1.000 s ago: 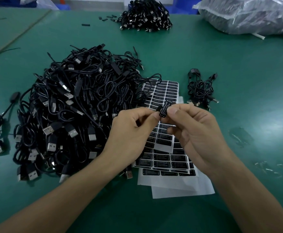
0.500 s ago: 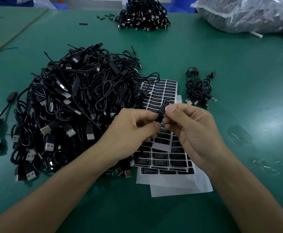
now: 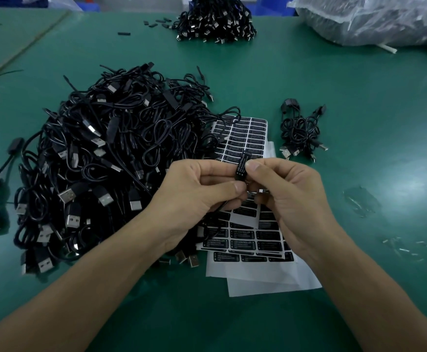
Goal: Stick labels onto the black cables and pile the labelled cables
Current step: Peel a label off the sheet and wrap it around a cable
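**Label now flat on the block**

1 second ago the label [image 3: 243,162] stood tilted off my right thumb. Now it lies along the cable's control block [image 3: 240,174], above the label sheet [image 3: 248,133]. My left hand [image 3: 202,189] and right hand [image 3: 283,196] have fingers [image 3: 254,165] clamped on it. It looks ready for the small pile [image 3: 300,133]. The clear bag [image 3: 372,19] holds dark items I cannot identify.
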